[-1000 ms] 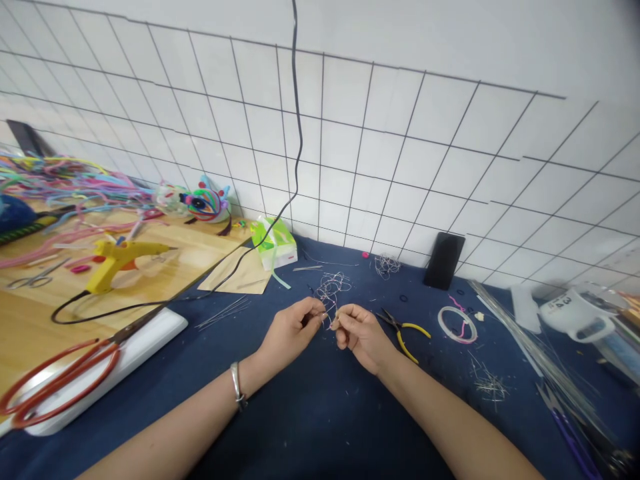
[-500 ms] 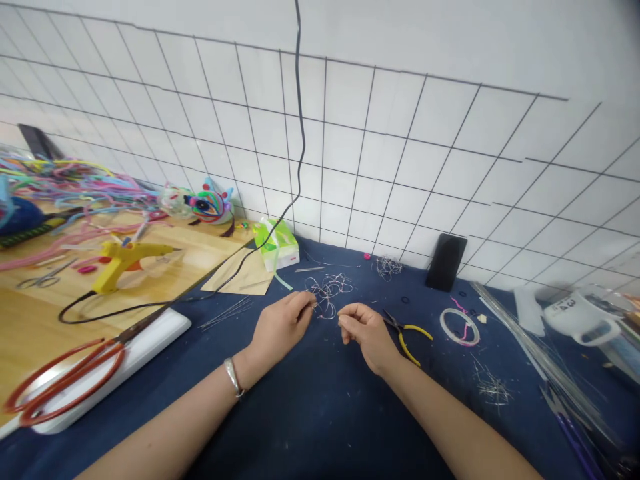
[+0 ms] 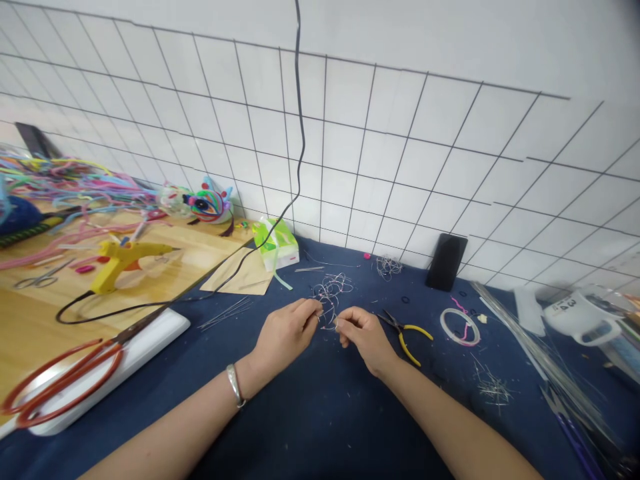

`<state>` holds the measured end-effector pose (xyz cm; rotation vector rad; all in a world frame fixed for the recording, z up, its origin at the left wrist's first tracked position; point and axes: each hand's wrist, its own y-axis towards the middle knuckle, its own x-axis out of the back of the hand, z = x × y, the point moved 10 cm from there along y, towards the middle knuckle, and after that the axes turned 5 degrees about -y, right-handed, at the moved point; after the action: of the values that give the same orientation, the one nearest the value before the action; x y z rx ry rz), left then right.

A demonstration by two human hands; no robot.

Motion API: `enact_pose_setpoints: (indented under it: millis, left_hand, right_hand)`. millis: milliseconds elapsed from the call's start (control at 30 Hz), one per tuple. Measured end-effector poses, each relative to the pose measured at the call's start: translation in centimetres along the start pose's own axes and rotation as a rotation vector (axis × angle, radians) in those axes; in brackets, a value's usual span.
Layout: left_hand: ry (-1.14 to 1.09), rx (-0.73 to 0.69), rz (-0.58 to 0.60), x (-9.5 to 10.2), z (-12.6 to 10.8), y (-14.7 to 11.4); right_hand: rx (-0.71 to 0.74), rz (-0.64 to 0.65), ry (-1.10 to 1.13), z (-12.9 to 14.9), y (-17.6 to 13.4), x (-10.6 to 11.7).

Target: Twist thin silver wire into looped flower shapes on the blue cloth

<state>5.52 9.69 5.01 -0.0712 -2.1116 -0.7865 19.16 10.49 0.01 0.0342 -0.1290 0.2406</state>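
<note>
A loose, looped piece of thin wire (image 3: 332, 288) spreads out in front of both hands, its lower loops reaching down between them. My left hand (image 3: 289, 331), with a silver bracelet at the wrist, is closed with thumb and forefinger pinched on the wire's left edge. Across a small gap, my right hand (image 3: 366, 339) pinches the wire at the right side. The exact spot held is hidden by the fingertips. Pliers with yellow handles (image 3: 411, 339) lie open just right of my right hand.
Red-handled scissors (image 3: 70, 383) lie on a white block at left, near a yellow glue gun (image 3: 120, 261). A tissue pack (image 3: 277, 243) and a phone (image 3: 447, 262) stand by the wall. Right are a tape roll (image 3: 444, 327), wire scraps (image 3: 494, 388) and a white mug (image 3: 580, 315).
My left hand has shifted slightly right, closer to my right hand. The looped wire has moved a little, with its lower loops now between the fingertips.
</note>
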Motion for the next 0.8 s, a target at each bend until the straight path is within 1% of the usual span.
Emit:
enact_pose_setpoints:
  millis: [100, 200, 267, 300, 400, 467, 567, 633, 800]
  left_hand:
    - [0.019, 0.015, 0.031, -0.3, 0.1, -0.1]
    - [0.062, 0.011, 0.054, -0.5, 0.1, -0.1]
    - [0.088, 0.0, 0.052, -0.5, 0.0, -0.1]
    - [0.099, -0.007, 0.047, -0.4, 0.0, -0.1]
    - [0.126, -0.027, 0.037, -0.4, -0.2, -0.1]
    - [0.138, -0.038, 0.043, -0.4, -0.4, -0.1]
    - [0.15, -0.04, 0.066, -0.6, -0.4, -0.1]
    - [0.15, -0.044, 0.076, -0.6, -0.4, -0.1]
    - [0.145, -0.079, 0.1, -0.8, -0.7, -0.1]
  right_hand:
    - [0.025, -0.038, -0.093, -0.1, 0.2, 0.5]
    - [0.146, -0.128, -0.25, 1.1, 0.0, 1.2]
    - [0.273, -0.175, -0.365, 2.6, -0.5, 1.4]
    - [0.352, -0.178, -0.43, 3.4, -0.9, 1.2]
    - [0.603, -0.119, -0.641, 5.4, -2.1, -0.2]
    - [0.705, -0.07, -0.772, 5.7, -2.6, -1.0]
    - [0.755, -0.029, -0.913, 5.3, -2.7, -1.5]
    - [0.771, -0.026, -0.955, 5.2, -2.6, -1.5]
    - [0.776, -0.051, -0.893, 5.4, -2.5, -0.9]
